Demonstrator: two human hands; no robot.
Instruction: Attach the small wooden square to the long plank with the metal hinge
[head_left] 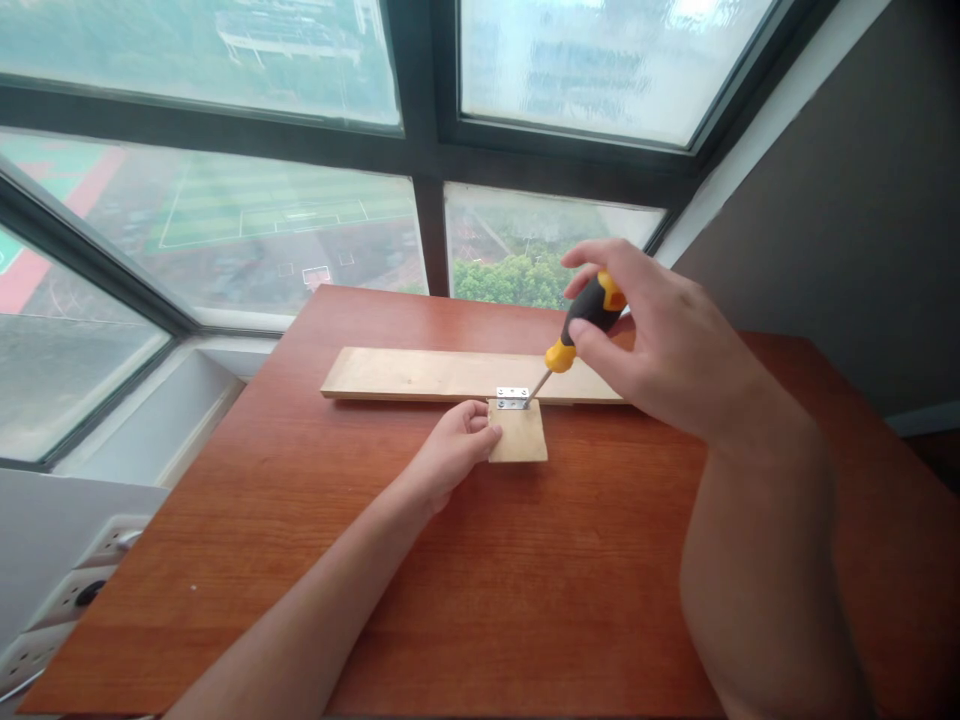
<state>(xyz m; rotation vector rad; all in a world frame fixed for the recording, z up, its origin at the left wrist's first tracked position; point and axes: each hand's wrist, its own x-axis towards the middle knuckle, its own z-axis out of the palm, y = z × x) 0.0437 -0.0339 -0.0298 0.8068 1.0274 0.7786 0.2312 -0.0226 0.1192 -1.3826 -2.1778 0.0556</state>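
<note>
My right hand (660,340) grips a screwdriver (586,315) with a black and yellow handle, its shaft slanting down to the left. The tip meets the right end of a small silver hinge (513,398). One leaf of the hinge lies on a long pale wooden board (420,375), the other on a small square wooden piece (519,435). My left hand (461,445) pinches the left edge of that small piece, thumb on top. Any screw under the tip is too small to make out.
The board rests on a reddish-brown wooden table (480,580). Dark window frames (427,160) stand behind the table's far edge. Wall sockets (75,595) with plugs are at the lower left, and a grey wall (847,220) rises on the right.
</note>
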